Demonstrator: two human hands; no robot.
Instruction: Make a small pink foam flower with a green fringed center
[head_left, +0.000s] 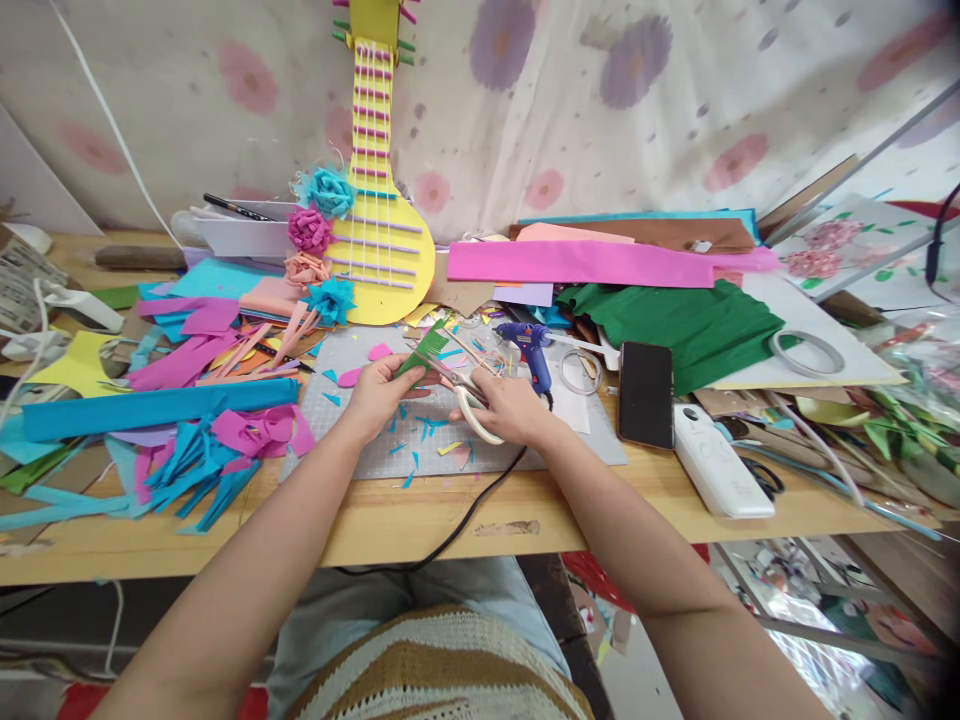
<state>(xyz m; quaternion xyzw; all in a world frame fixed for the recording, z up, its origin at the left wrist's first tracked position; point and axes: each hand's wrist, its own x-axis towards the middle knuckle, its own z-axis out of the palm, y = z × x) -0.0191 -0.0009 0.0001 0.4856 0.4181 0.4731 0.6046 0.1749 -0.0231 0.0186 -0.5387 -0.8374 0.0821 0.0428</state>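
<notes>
My left hand (379, 396) pinches a small piece of green crepe paper (430, 346) above the grey cutting mat (360, 462). My right hand (506, 402) grips a pair of scissors (475, 412) with cream handles, and their blades reach left to the green paper. Small blue, pink and yellow paper scraps (429, 428) lie on the mat under both hands. Just beyond my right hand rests a blue hot glue gun (529, 350). Behind the mat stands a yellow paper lute (386, 270) with white strings and paper flowers (309, 230) along its left side.
Crepe paper strips (161, 405) are heaped on the left. To the right lie a black phone (646, 393), a white power bank (721, 460), dark green crepe paper (690, 325) and a tape roll (807, 352). The glue gun's black cord (480, 500) crosses the table's front edge.
</notes>
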